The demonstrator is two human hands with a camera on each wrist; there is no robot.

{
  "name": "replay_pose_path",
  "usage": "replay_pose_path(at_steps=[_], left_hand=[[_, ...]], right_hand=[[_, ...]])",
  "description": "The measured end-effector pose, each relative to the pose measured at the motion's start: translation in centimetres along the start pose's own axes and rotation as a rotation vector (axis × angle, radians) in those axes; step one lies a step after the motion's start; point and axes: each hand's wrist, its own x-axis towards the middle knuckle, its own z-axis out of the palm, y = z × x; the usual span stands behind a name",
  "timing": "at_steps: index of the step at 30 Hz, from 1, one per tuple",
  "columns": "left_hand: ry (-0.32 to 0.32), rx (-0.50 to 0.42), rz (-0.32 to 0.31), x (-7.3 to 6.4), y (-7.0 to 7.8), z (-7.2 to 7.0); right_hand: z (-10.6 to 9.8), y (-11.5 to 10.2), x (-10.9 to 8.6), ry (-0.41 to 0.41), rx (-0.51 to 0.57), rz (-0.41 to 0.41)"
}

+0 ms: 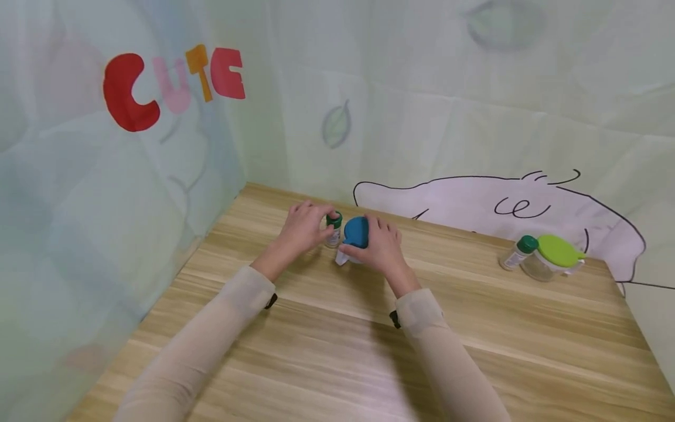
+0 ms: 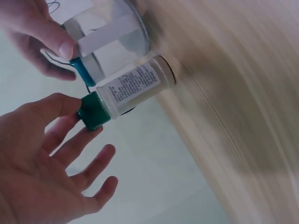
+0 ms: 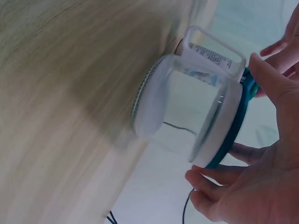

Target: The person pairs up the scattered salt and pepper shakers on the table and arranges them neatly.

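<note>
My left hand (image 1: pixel 304 227) pinches the green cap of a small clear shaker bottle (image 2: pixel 135 84) between thumb and fingers. The bottle carries a white printed label and stands on the wooden table. Right beside it is a clear jar (image 3: pixel 187 112) with a blue lid (image 1: pixel 357 230) and a white handle. Thumb and fingers of my right hand (image 1: pixel 383 245) grip the rim of that lid from above. In the left wrist view, the ring and little fingers of my left hand are spread away from the bottle.
Towards the right back of the table (image 1: pixel 316 351) stand a second green-capped bottle (image 1: pixel 517 253) and a clear jar with a lime-green lid (image 1: pixel 560 251), close together. Printed cloth walls (image 1: pixel 432 129) border the table at the left and back.
</note>
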Motion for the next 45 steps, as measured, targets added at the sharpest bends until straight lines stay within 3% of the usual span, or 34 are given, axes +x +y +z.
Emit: replay_pose_path(at_steps=[4, 12, 21, 25, 30, 37, 45], left_hand=[[-0.010, 0.001, 0.009, -0.2, -0.2, -0.2], [0.026, 0.006, 0.044, -0.3, -0.6, 0.3], [0.081, -0.040, 0.072, -0.1, -1.1, 0.7], [0.091, -0.073, 0.079, 0.0, -1.4, 0.8], [0.106, -0.114, 0.145, -0.1, -1.7, 0.7], [0.092, -0.017, 0.281, 0.0, -2.0, 1.0], [0.134, 0.014, 0.328, -0.1, -2.4, 1.3]], right_hand=[[-0.5, -0.1, -0.4, 0.021, 0.014, -0.030], [-1.9, -0.1, -1.0, 0.051, -0.039, -0.185], [-1.3, 0.8, -1.0, 0.037, -0.076, -0.270], [-0.8, 1.0, -1.1, 0.046, -0.043, -0.257], [-0.8, 0.8, -1.1, 0.036, -0.027, -0.226], [-0.8, 0.9, -1.3, 0.042, -0.058, -0.229], [-0.9, 1.1, -1.2, 0.087, -0.088, -0.263]])
